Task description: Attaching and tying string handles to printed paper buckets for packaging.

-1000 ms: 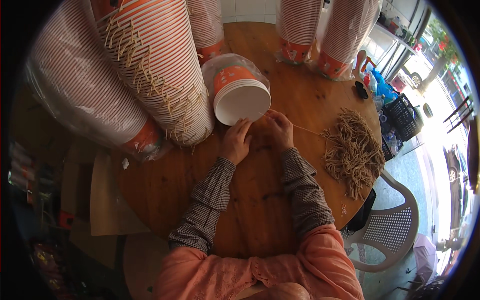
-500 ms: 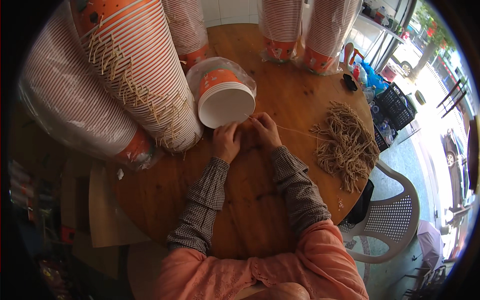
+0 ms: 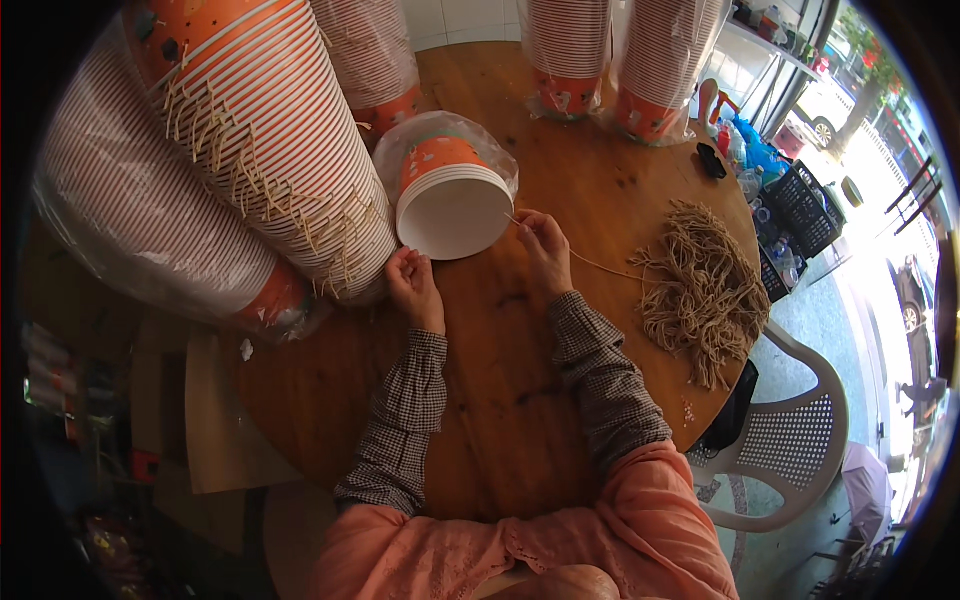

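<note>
A short stack of white paper buckets [image 3: 455,220] with orange outsides lies tilted with its mouth toward me, partly inside a clear plastic bag [image 3: 497,150]. By the right side of the rim, my right hand [image 3: 545,250] pinches a thin piece of twine [image 3: 590,263] between thumb and fingers. One short end sticks up past the fingertips; the rest trails right to a tangled heap of tan twine [image 3: 703,290]. Just below the rim's left side, my left hand [image 3: 416,287] is loosely open, palm up, fingers half curled, with nothing visible in it.
Leaning at the left is a tall bucket stack [image 3: 300,150] with bits of twine along its rims, beside another bagged stack [image 3: 165,190]. More bagged stacks [image 3: 568,50] stand at the back of the round wooden table [image 3: 500,400]. A plastic chair [image 3: 785,440] is at the right.
My left hand has moved left and down, away from my right hand, and its fingers have loosened. My right hand has shifted slightly right with the twine.
</note>
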Tool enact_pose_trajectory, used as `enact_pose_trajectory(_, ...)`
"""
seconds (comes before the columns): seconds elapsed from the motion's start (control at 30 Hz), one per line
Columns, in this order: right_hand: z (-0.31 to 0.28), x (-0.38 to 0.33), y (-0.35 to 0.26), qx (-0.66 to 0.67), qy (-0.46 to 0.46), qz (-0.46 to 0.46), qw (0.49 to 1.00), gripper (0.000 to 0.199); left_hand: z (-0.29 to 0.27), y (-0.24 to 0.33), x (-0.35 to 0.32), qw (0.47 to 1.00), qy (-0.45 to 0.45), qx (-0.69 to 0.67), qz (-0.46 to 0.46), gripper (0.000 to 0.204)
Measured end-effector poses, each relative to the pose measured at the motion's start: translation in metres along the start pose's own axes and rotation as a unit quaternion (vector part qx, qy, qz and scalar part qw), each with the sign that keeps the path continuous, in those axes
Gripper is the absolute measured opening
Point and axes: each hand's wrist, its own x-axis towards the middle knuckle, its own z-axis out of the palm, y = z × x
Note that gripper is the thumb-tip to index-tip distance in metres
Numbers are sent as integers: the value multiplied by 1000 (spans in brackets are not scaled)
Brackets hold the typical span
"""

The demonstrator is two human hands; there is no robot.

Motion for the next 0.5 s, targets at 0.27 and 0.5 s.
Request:
enact_pose_trajectory(0.27, 0, 8, 0, 3, 13, 36, 999, 8, 6, 17, -6, 988, 31, -84, -124, 34)
enact_pose_trajectory(0.5, -7, 9, 3, 24, 31, 55, 998, 7, 12, 9, -3, 991, 46, -20, -125, 25)
